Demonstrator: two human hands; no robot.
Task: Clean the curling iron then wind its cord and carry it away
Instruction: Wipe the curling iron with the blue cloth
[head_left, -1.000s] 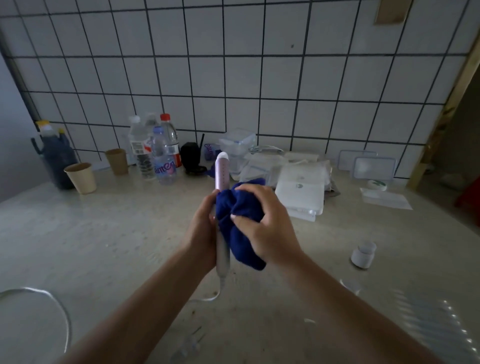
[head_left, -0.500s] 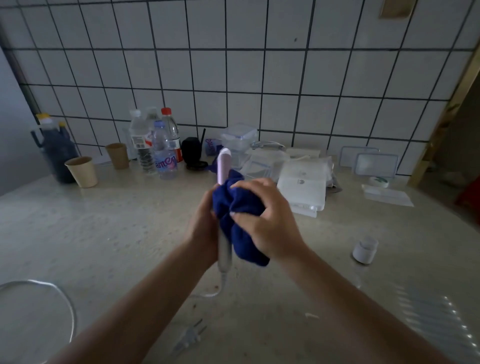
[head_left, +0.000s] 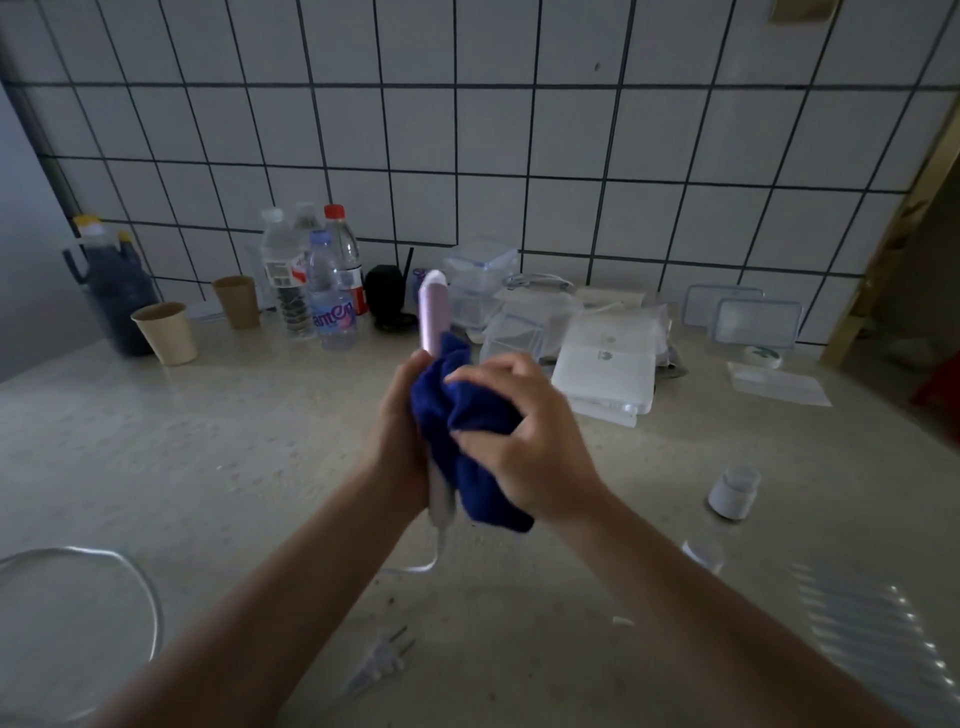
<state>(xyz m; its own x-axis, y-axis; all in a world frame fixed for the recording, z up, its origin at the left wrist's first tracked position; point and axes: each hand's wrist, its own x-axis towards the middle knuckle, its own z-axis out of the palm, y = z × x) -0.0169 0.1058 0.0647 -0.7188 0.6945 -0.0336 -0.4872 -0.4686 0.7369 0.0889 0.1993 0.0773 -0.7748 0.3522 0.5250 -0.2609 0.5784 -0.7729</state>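
Curling iron (head_left: 432, 312) w/ cloth (head_left: 470, 415); bottle (head_left: 332, 306): "amen".

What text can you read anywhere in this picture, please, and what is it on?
"anten", roughly, with the start turned out of sight: label of the front bottle.
Label on the left bottle: blurred, unreadable.
Label on the red-capped bottle: mostly hidden, unreadable.
Logo print on the white box: too small to read.
Nothing else is legible.
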